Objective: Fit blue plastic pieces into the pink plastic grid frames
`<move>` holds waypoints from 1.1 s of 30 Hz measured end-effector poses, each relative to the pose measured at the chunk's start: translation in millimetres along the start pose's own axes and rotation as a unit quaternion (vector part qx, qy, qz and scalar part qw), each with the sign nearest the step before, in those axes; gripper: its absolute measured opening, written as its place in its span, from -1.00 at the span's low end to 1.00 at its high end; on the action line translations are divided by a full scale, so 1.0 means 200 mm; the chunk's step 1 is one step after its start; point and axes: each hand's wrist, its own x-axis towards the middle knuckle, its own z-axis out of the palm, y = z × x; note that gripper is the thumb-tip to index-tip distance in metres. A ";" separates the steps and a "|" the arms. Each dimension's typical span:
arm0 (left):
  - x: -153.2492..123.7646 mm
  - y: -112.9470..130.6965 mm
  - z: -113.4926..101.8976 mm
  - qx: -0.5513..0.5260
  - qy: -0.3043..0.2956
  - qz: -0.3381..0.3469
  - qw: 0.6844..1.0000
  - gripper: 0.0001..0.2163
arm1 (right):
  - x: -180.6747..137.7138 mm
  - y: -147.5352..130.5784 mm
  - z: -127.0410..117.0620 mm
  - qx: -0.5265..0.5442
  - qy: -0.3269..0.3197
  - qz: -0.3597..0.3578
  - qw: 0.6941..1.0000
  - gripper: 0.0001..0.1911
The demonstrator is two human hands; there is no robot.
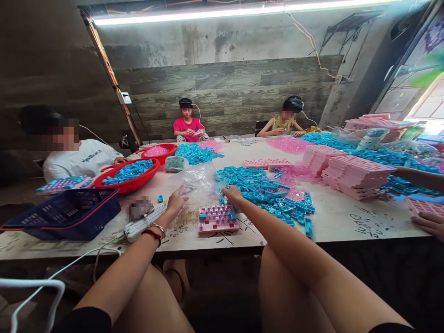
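Note:
My left hand (176, 200) reaches over the table, its fingers drawn together at the left edge of a clear plastic bag (199, 178). Whatever lies between those fingers is too small to name. Across from it, my right hand (234, 194) has its fingertips pinched beside the bag's right edge and a heap of blue plastic pieces (248, 182); what they hold is unclear. Between my forearms lies a pink tray (218, 227) with rows of small clear pieces and a few blue ones set in it. One loose blue piece (160, 198) sits left of my left hand.
A navy basket (69, 215), a red basin (149, 173) of blue pieces and a white power strip (144, 223) stand left. Stacked pink trays (360, 171) rise at right. Several people sit around; a co-worker's hand (430, 224) touches a tray at far right.

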 end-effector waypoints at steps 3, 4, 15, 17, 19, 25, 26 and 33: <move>0.01 0.02 0.00 0.014 0.061 0.091 0.994 -0.48 | -0.01 -0.02 0.00 0.050 0.038 -0.002 0.998 -0.81; 0.01 0.03 -0.01 0.041 0.073 0.142 0.986 -0.50 | -0.02 -0.03 -0.01 0.063 0.050 -0.009 0.997 -0.83; -0.06 0.09 -0.05 0.208 0.085 0.394 0.891 -0.24 | 0.01 0.00 0.08 0.073 0.097 -0.063 0.991 -0.89; -0.04 0.07 -0.06 0.213 0.090 0.382 0.895 -0.23 | 0.01 0.01 0.08 0.064 0.099 -0.062 0.991 -0.90; -0.03 0.05 -0.07 0.219 0.081 0.374 0.898 -0.23 | 0.01 0.01 0.07 0.052 0.099 -0.060 0.992 -0.91; -0.01 0.03 -0.09 0.221 0.074 0.369 0.900 -0.23 | 0.00 0.02 0.08 0.003 0.106 -0.066 0.992 -0.88; -0.01 0.04 -0.10 0.220 0.077 0.368 0.900 -0.24 | 0.00 0.01 0.08 -0.006 0.107 -0.074 0.992 -0.88; 0.01 0.02 -0.14 0.182 0.112 0.341 0.915 -0.26 | -0.01 -0.02 0.09 -0.042 0.133 -0.114 0.984 -0.86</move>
